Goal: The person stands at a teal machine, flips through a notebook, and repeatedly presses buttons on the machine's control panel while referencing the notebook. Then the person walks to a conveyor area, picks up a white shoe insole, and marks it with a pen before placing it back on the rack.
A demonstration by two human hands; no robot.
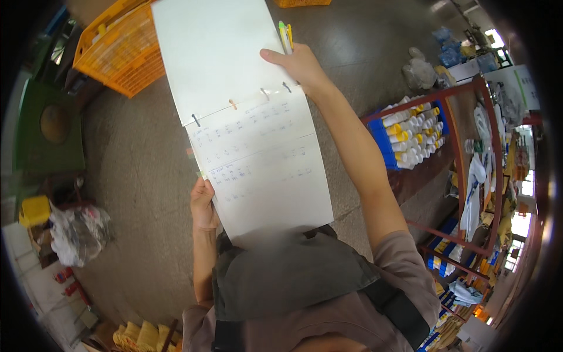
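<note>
An open notebook [275,199] with white pages is held up in front of me, bound along the fold by several small loops. The page away from me is blank, while the one nearer me carries rows of blue handwriting. My left hand [203,202] is closed on the left edge of the nearer page. At the right edge of the far page, my right hand [300,66] grips the notebook, its thumb lying on top and its other fingers mostly hidden. Slim green and yellow pens [285,36] stick out beside that hand; whether the fingers hold them I cannot tell.
An orange plastic crate [120,56] stands at the far left. To the right, a blue crate [384,144] of white and yellow bottles rests by a dark red metal frame [489,176]. Clear plastic bags [79,234] lie at left, near a green machine [47,129].
</note>
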